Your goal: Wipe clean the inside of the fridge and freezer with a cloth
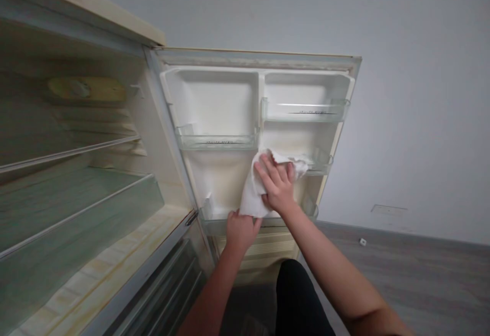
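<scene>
A white cloth (253, 193) is spread against the inside of an open fridge door (224, 93). My right hand (278, 185) lies over it with fingers fanned out, pressing it to the panel near the middle right door bin (323, 165). Part of the cloth bunches up to the right of my fingers. Lower down, my left hand (242, 230) curls its fingers over the front rim of the bottom door bin (214, 226), touching the cloth's lower end. The fingertips behind that rim are hidden.
The fridge compartment on the left has a glass shelf (69, 152), a greenish clear drawer (88, 223) and a yellowed control box (86, 89). Two more door bins sit higher up. A small white object (362, 242) lies on the grey floor by the wall. My dark-clothed leg (300, 300) is below.
</scene>
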Action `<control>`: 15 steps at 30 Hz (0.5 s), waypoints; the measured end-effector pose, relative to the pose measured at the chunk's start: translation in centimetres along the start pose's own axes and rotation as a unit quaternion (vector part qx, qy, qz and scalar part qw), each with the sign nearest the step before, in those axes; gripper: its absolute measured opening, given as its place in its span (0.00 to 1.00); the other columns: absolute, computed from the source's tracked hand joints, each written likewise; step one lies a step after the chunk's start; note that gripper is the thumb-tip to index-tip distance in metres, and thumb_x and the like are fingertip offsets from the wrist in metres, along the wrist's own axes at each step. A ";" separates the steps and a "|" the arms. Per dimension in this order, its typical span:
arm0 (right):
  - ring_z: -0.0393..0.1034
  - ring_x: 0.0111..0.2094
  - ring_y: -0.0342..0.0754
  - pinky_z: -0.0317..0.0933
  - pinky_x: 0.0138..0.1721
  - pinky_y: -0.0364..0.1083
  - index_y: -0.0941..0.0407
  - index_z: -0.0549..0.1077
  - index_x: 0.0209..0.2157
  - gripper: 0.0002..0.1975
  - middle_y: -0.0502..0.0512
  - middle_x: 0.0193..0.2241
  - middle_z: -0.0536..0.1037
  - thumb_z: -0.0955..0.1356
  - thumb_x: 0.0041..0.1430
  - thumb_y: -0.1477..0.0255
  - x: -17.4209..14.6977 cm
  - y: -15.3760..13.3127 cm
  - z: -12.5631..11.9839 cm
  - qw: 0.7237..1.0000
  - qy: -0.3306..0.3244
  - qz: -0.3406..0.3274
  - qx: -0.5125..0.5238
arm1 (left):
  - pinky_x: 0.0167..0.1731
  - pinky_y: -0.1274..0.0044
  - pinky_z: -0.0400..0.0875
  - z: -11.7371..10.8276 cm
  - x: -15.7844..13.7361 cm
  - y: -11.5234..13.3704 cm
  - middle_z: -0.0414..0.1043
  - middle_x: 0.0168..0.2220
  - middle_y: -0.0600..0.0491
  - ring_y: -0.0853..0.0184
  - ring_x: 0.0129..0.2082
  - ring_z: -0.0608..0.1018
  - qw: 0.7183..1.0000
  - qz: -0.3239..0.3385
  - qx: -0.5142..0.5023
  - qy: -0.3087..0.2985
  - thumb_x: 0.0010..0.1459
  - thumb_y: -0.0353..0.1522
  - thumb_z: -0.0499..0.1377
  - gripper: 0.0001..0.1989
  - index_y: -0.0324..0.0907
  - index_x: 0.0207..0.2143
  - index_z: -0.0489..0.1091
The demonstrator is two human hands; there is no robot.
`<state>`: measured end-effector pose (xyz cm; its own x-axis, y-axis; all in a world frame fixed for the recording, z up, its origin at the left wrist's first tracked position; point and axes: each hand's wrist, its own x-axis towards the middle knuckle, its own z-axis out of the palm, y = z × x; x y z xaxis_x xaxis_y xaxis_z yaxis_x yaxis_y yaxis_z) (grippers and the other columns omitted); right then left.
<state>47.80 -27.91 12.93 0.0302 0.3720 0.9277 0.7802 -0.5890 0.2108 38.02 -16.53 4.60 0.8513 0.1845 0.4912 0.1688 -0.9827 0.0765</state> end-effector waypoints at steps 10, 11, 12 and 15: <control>0.46 0.71 0.62 0.35 0.69 0.69 0.46 0.56 0.70 0.32 0.55 0.72 0.50 0.60 0.65 0.71 -3.6 2.1 0.2 0.993 0.039 0.114 0.014 | 0.37 0.68 0.61 -0.2 -0.1 0.1 0.79 0.30 0.46 0.57 0.35 0.79 1.000 -0.001 0.017 0.007 0.71 0.41 0.44 0.24 0.41 0.33 0.75; 0.41 0.72 0.63 0.36 0.68 0.71 0.48 0.55 0.70 0.32 0.56 0.72 0.46 0.58 0.66 0.71 -4.3 3.2 0.0 0.985 0.086 0.149 0.010 | 0.37 0.68 0.60 -0.1 -0.1 0.0 0.79 0.30 0.46 0.57 0.35 0.79 1.000 0.000 0.018 0.007 0.71 0.42 0.44 0.24 0.41 0.33 0.75; 0.37 0.73 0.63 0.38 0.67 0.72 0.50 0.52 0.71 0.32 0.58 0.73 0.43 0.57 0.67 0.70 -5.1 4.1 -0.4 0.974 0.126 0.187 0.015 | 0.37 0.68 0.60 0.0 -0.1 0.0 0.78 0.30 0.46 0.57 0.36 0.79 1.000 0.001 0.017 0.008 0.71 0.42 0.44 0.24 0.41 0.33 0.75; 0.34 0.73 0.60 0.40 0.67 0.70 0.55 0.42 0.73 0.34 0.62 0.73 0.40 0.56 0.69 0.67 -6.7 4.8 -1.7 0.937 0.182 0.288 0.078 | 0.37 0.68 0.60 0.3 -0.1 -0.1 0.78 0.30 0.47 0.57 0.36 0.79 1.000 0.001 0.016 0.015 0.71 0.43 0.44 0.24 0.42 0.32 0.74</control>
<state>50.24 -34.45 8.30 0.2809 -0.2613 0.9235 0.7831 -0.4939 -0.3779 38.11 -16.47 4.30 0.8367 0.1812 0.5168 0.1836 -0.9819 0.0470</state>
